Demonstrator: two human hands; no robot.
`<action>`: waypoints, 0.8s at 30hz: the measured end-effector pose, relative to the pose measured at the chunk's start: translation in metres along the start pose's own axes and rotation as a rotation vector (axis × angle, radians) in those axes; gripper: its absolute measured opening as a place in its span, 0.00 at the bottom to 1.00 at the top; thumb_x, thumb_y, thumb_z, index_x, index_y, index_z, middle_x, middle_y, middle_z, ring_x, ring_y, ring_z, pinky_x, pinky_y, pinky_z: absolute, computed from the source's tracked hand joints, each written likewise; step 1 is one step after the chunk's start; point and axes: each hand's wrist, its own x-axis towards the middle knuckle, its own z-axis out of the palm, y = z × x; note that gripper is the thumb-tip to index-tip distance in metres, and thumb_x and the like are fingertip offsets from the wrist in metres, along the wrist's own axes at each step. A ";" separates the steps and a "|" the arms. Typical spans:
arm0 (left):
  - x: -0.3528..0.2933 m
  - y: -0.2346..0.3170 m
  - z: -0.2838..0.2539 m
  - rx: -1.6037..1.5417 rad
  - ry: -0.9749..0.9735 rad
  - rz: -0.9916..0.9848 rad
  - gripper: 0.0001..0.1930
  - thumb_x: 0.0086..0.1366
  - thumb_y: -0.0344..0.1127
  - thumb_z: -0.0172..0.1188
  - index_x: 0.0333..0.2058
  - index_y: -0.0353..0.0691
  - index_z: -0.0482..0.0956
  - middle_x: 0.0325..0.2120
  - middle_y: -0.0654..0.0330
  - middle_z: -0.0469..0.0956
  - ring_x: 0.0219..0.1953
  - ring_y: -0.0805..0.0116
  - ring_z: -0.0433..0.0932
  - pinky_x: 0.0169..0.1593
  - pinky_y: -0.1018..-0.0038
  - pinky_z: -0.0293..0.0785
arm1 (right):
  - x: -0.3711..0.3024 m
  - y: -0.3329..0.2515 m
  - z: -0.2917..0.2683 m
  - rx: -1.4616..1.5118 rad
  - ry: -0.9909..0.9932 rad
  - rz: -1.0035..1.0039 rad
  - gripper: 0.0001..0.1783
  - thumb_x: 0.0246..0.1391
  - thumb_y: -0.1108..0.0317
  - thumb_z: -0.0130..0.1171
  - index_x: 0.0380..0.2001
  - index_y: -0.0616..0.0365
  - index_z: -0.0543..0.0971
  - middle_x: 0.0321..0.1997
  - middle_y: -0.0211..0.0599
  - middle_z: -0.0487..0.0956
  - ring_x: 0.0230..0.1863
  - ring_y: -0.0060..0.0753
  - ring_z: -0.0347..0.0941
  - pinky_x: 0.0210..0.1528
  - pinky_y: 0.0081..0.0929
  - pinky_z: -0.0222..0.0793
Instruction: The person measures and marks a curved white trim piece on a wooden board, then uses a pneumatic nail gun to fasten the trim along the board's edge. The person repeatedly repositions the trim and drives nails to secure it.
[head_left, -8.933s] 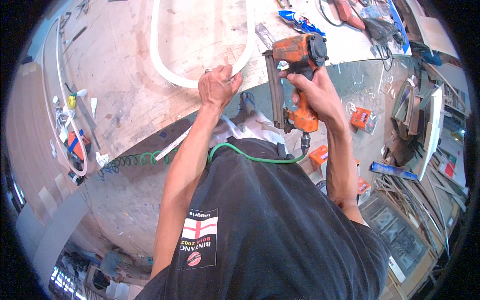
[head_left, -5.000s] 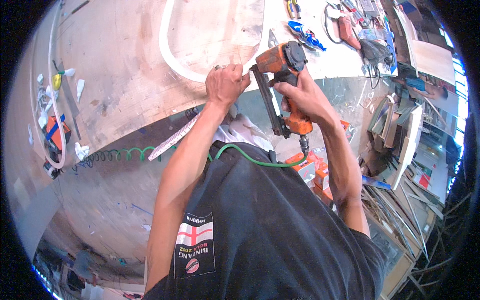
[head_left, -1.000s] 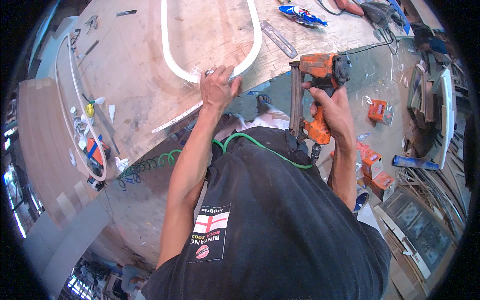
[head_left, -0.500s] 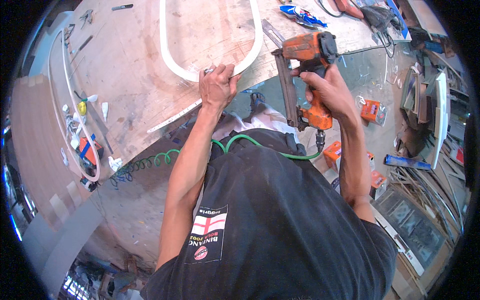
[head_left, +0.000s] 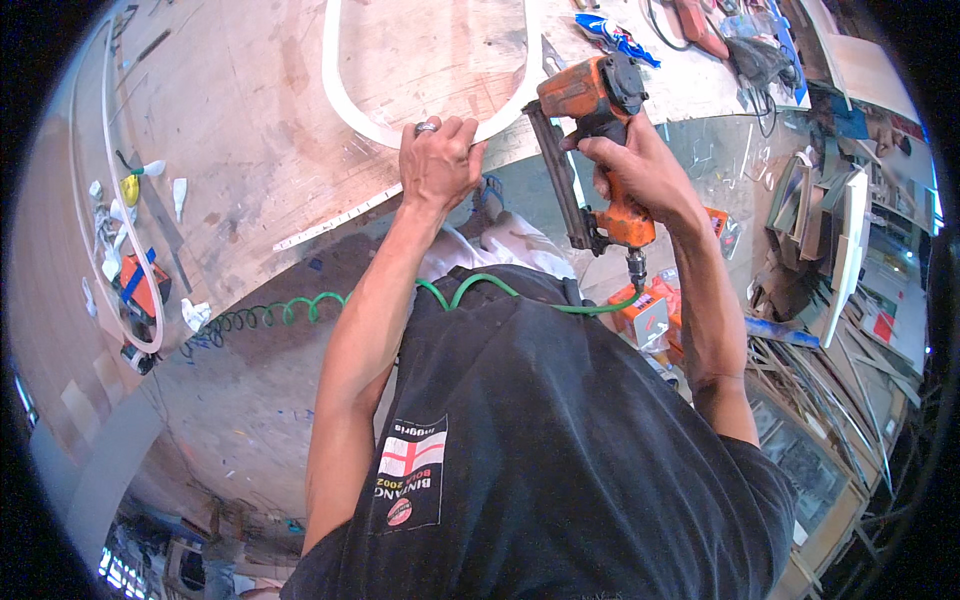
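Observation:
My left hand point(head_left: 440, 163) grips the curved near end of a white U-shaped frame point(head_left: 350, 112) lying on the wooden worktable point(head_left: 255, 180). Its fingers curl over the strip, and a ring shows on one of them. In my right hand point(head_left: 645, 172) is an orange and black air nail gun point(head_left: 585, 90), held by its grip over the table's near edge. The gun's long dark magazine point(head_left: 560, 178) points down beside the frame's right curve. From the fitting at its base, a green coiled air hose point(head_left: 490, 280) runs left across my waist.
Another long white loop point(head_left: 108, 130) lies on the left, around crumpled white scraps and an orange box point(head_left: 143, 285). A blue packet point(head_left: 617, 40) and a red tool point(head_left: 700, 28) are at the back right. Orange boxes point(head_left: 640, 312) sit below the gun; scrap strips point(head_left: 830, 390) pile up at right.
The view has shifted slightly, so the table and its things sit a little differently. The nail gun is a bit nearer the frame's right curve. Both hands keep their holds.

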 end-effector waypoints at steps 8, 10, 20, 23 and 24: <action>0.000 -0.001 0.000 0.038 0.016 0.041 0.11 0.62 0.42 0.69 0.38 0.44 0.85 0.34 0.60 0.85 0.40 0.58 0.84 0.46 0.60 0.69 | 0.006 0.003 -0.002 0.034 -0.060 -0.006 0.37 0.60 0.66 0.66 0.68 0.61 0.62 0.43 0.34 0.78 0.24 0.20 0.75 0.24 0.24 0.70; -0.001 -0.001 0.000 0.037 0.022 0.046 0.11 0.62 0.42 0.69 0.39 0.44 0.85 0.34 0.60 0.84 0.40 0.58 0.84 0.46 0.61 0.69 | 0.010 0.009 0.000 0.007 -0.057 -0.040 0.38 0.59 0.67 0.66 0.69 0.61 0.62 0.43 0.35 0.78 0.25 0.20 0.75 0.25 0.25 0.71; -0.003 -0.001 0.004 0.025 0.045 0.053 0.14 0.61 0.41 0.70 0.44 0.44 0.86 0.37 0.61 0.86 0.39 0.57 0.84 0.45 0.60 0.71 | 0.014 0.006 0.003 -0.137 -0.047 -0.071 0.39 0.58 0.65 0.67 0.69 0.62 0.63 0.43 0.38 0.78 0.25 0.22 0.74 0.27 0.26 0.71; -0.003 -0.002 0.003 0.023 0.051 0.049 0.14 0.61 0.40 0.71 0.44 0.44 0.86 0.37 0.60 0.86 0.39 0.56 0.84 0.46 0.60 0.71 | 0.011 -0.006 0.006 -0.111 -0.064 0.018 0.38 0.58 0.66 0.67 0.68 0.62 0.64 0.42 0.37 0.78 0.24 0.22 0.74 0.27 0.26 0.71; -0.003 -0.002 0.003 0.017 0.054 0.051 0.14 0.61 0.40 0.71 0.44 0.44 0.86 0.37 0.60 0.86 0.39 0.56 0.84 0.46 0.60 0.71 | 0.009 -0.008 0.008 -0.103 -0.064 0.022 0.38 0.58 0.65 0.67 0.68 0.62 0.64 0.42 0.37 0.78 0.24 0.22 0.74 0.27 0.27 0.71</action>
